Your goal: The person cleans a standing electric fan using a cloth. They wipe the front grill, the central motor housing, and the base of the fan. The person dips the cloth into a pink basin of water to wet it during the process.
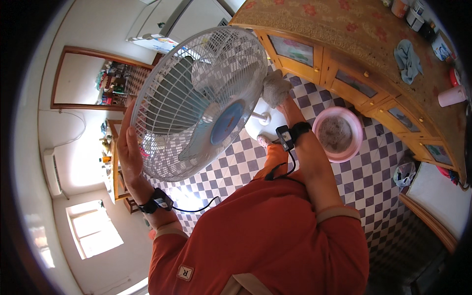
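Observation:
A large standing fan [231, 118] with a white wire guard, pale blades and a blue centre disc is tilted in front of me. My left hand [129, 152] rests against the left rim of the guard, its fingers stretched along the wires. At the guard's right rim, my right hand [284, 104] grips a bunched grey cloth [277, 88] pressed to the edge. Most of that hand's fingers are hidden by the cloth. Below, the fan's white base [255, 129] stands on the floor, partly covered by the guard.
A pink basin [360, 135] of murky, sudsy water sits on the checkered floor [361, 172] at my right. Beyond it runs a wooden cabinet [314, 34] with a blue-grey cloth [407, 61] on top. A white refrigerator [196, 24] is at the back.

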### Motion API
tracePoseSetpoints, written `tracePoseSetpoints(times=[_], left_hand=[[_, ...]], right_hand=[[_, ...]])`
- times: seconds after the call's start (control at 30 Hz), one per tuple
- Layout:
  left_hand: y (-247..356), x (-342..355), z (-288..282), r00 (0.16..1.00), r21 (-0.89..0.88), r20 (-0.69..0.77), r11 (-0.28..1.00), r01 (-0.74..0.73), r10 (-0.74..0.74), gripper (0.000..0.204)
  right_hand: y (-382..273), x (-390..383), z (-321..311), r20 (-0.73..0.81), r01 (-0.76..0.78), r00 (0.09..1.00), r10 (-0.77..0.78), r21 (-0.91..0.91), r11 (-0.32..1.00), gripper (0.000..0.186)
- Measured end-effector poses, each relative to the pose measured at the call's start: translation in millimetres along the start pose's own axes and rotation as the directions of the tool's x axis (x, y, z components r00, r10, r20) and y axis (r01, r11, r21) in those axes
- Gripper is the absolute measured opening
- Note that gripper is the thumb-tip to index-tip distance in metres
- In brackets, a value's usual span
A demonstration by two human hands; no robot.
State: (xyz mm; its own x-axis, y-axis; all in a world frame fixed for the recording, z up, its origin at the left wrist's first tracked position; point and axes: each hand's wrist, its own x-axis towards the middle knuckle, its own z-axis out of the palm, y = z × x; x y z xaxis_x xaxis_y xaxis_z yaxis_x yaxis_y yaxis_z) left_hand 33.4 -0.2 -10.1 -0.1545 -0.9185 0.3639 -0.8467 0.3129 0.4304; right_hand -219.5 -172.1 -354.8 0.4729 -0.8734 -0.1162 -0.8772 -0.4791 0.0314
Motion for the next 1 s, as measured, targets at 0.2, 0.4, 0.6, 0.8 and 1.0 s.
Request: tracePoseSetpoints(times=[0.2,0.4,0.6,0.8,1.0], left_hand=[[-2,-1,1,1.0,-0.01,-0.011,1.0,0.027,-0.028,0.05],[-5,1,-1,1.0,0.004,0.011,1.0,-0.005,0.005,0.052],[-1,0,0,1.0,-0.014,0.016,1.0,0.009,-0.009,0.052],[-4,2,-3,0.999,-0.059,0.034,0.998,-0.011,0.013,0.053],[-1,0,-2,1.0,-0.068,0.031,0.998,-0.004,0.006,0.052]], right_hand=[[6,-23,14,0.012,0.09,0.996,-0.089,-0.114,0.989,0.031],[12,-24,19,-0.014,0.134,0.99,-0.139,-0.168,0.977,0.034],[8,-23,8,0.142,0.154,0.98,-0.137,-0.113,0.982,0.037],[13,-9,25,-0.103,0.161,0.978,-0.182,-0.185,0.969,0.029],[18,-8,14,-0.055,0.112,0.991,-0.119,-0.115,0.987,0.03]])
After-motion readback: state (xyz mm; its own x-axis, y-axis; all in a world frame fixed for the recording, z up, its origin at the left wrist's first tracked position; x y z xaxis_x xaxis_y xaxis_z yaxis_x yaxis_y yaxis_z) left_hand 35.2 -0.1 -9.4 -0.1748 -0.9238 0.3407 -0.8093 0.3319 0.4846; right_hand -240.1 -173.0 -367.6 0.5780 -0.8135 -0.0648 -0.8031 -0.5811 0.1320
